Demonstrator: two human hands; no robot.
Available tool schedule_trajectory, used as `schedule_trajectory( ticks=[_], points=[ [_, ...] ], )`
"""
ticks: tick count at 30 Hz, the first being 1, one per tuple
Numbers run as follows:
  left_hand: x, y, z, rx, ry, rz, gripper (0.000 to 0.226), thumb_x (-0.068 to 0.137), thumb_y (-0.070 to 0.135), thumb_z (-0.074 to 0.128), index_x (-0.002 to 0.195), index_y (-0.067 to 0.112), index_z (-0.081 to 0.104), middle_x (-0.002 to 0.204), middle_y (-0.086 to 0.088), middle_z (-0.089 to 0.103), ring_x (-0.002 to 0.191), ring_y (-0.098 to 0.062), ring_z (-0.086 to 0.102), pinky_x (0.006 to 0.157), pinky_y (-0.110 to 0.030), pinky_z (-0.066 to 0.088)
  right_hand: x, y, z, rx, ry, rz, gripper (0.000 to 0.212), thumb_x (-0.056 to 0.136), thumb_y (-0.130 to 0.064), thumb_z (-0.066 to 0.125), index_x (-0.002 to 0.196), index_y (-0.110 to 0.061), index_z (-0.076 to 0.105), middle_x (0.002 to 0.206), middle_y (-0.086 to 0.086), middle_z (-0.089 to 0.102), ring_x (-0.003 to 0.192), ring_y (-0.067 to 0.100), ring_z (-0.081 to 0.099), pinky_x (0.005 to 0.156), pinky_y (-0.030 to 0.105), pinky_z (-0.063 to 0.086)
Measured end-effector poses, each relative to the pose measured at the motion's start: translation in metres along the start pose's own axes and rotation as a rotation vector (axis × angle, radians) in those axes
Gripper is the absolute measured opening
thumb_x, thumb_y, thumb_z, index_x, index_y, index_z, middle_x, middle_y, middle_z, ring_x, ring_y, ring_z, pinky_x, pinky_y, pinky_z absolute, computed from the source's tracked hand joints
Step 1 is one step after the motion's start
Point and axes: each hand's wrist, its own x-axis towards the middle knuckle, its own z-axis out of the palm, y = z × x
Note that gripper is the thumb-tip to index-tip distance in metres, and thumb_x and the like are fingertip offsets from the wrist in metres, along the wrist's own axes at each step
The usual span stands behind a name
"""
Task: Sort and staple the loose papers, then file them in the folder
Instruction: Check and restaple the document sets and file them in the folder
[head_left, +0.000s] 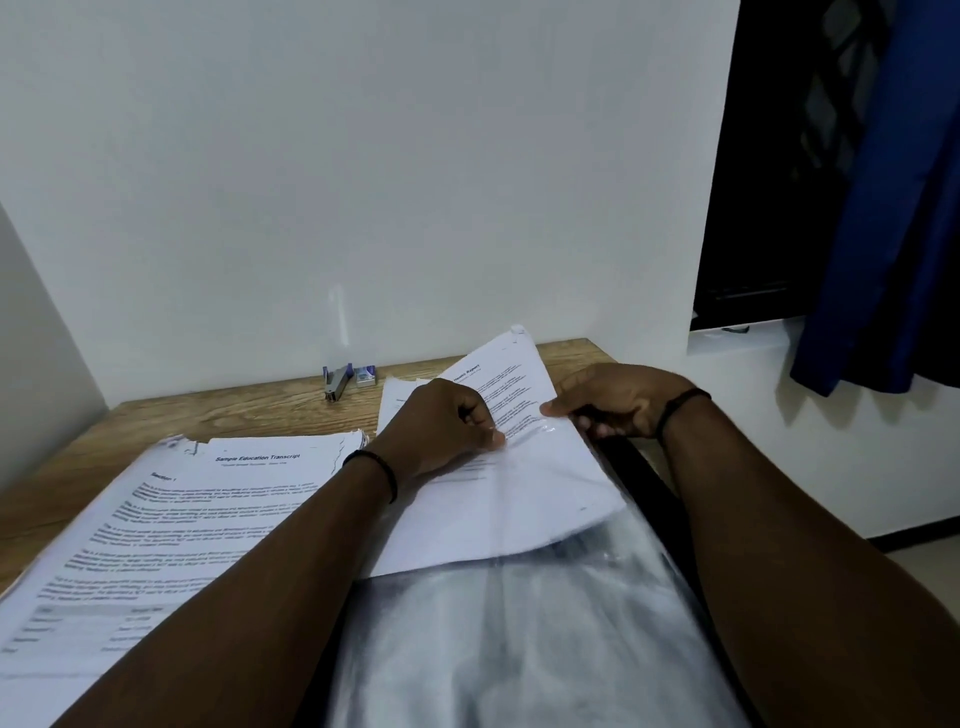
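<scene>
Far on the wooden desk (218, 410): stapler (336, 383) beside a small staple box (365, 375). Left: printed paper stack (156, 525). Centre: stapled report (498, 467), half inside a clear plastic sleeve (519, 639). Left hand (441, 426) pinching the sleeve's edge; right hand (618, 397) gripping the report's right edge.

Home room — wooden desk (218, 413), blue curtain (883, 208)

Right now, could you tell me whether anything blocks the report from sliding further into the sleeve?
Nothing visible does. Both hands hold the report at the sleeve mouth; the stapler stands far back.
</scene>
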Motion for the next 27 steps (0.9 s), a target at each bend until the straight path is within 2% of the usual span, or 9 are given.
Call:
schedule_trajectory(
  ticks=[2, 4, 7, 9, 12, 15, 20, 23, 27],
  points=[
    [0.0, 0.0, 0.001, 0.002, -0.008, -0.003, 0.03, 0.072, 0.018, 0.087, 0.057, 0.023, 0.062, 0.058, 0.011, 0.06, 0.053, 0.002, 0.048, 0.056, -0.014, 0.039, 0.001, -0.001, 0.005, 0.036, 0.067, -0.024, 0.031, 0.081, -0.032, 0.078, 0.059, -0.017, 0.061, 0.055, 0.001, 0.051, 0.045, 0.014, 0.036, 0.043, 0.021, 0.026],
    [0.0, 0.002, 0.002, -0.001, -0.023, 0.003, 0.029, 0.072, 0.02, 0.088, 0.057, 0.022, 0.063, 0.06, 0.011, 0.061, 0.054, 0.002, 0.049, 0.056, -0.013, 0.04, 0.008, -0.001, 0.018, 0.128, 0.219, -0.106, 0.03, 0.084, -0.031, 0.077, 0.067, -0.008, 0.067, 0.06, 0.004, 0.064, 0.047, 0.017, 0.05, 0.046, 0.024, 0.038],
    [-0.001, 0.005, 0.003, 0.023, -0.033, 0.008, 0.028, 0.072, 0.02, 0.088, 0.058, 0.021, 0.064, 0.059, 0.011, 0.061, 0.053, 0.004, 0.049, 0.057, -0.012, 0.039, 0.019, 0.0, 0.028, -0.003, 0.432, -0.168, 0.033, 0.085, -0.021, 0.075, 0.064, -0.003, 0.058, 0.067, 0.005, 0.063, 0.055, 0.014, 0.055, 0.051, 0.021, 0.041],
    [-0.001, 0.006, 0.001, 0.02, -0.026, 0.001, 0.03, 0.072, 0.02, 0.088, 0.056, 0.023, 0.063, 0.058, 0.012, 0.061, 0.053, 0.003, 0.049, 0.056, -0.013, 0.038, 0.016, 0.001, 0.022, 0.013, 0.356, -0.163, 0.035, 0.086, -0.013, 0.074, 0.062, -0.008, 0.05, 0.062, 0.003, 0.054, 0.047, 0.011, 0.046, 0.042, 0.019, 0.034],
    [-0.001, 0.007, -0.001, 0.012, -0.013, -0.016, 0.037, 0.071, 0.021, 0.088, 0.051, 0.026, 0.058, 0.053, 0.015, 0.057, 0.05, 0.003, 0.046, 0.054, -0.013, 0.036, 0.005, 0.005, 0.007, 0.042, 0.105, -0.121, 0.021, 0.086, -0.013, 0.074, 0.073, -0.009, 0.058, 0.06, 0.003, 0.05, 0.046, 0.01, 0.038, 0.038, 0.019, 0.03],
    [0.0, 0.008, 0.0, 0.016, -0.043, -0.038, 0.028, 0.071, 0.022, 0.089, 0.058, 0.021, 0.064, 0.056, 0.012, 0.061, 0.048, 0.003, 0.048, 0.052, -0.012, 0.038, -0.001, 0.004, 0.002, 0.099, -0.011, -0.095, 0.014, 0.087, -0.007, 0.071, 0.075, -0.01, 0.065, 0.062, 0.001, 0.051, 0.047, 0.006, 0.038, 0.037, 0.016, 0.03],
    [-0.001, 0.008, 0.0, 0.021, -0.067, -0.031, 0.02, 0.073, 0.023, 0.088, 0.068, 0.012, 0.072, 0.055, 0.014, 0.062, 0.05, 0.006, 0.051, 0.051, -0.008, 0.036, 0.005, 0.001, 0.019, 0.116, 0.197, -0.145, 0.029, 0.089, -0.029, 0.073, 0.068, -0.011, 0.065, 0.054, -0.001, 0.056, 0.041, 0.009, 0.045, 0.038, 0.017, 0.03],
    [-0.002, 0.01, 0.0, 0.045, -0.057, -0.029, 0.021, 0.072, 0.023, 0.088, 0.064, 0.016, 0.07, 0.056, 0.013, 0.062, 0.05, 0.006, 0.051, 0.051, -0.009, 0.036, 0.014, 0.003, 0.025, 0.105, 0.329, -0.211, 0.032, 0.089, -0.021, 0.073, 0.065, -0.007, 0.057, 0.063, 0.005, 0.059, 0.051, 0.014, 0.051, 0.049, 0.021, 0.037],
    [-0.005, 0.012, -0.003, 0.078, 0.014, -0.012, 0.021, 0.069, 0.022, 0.09, 0.061, 0.016, 0.071, 0.069, 0.005, 0.067, 0.061, 0.0, 0.058, 0.06, -0.02, 0.047, 0.003, 0.004, 0.009, 0.011, 0.091, -0.149, 0.019, 0.089, -0.019, 0.072, 0.079, -0.008, 0.061, 0.062, 0.003, 0.049, 0.048, 0.011, 0.036, 0.041, 0.019, 0.029]
  ],
)
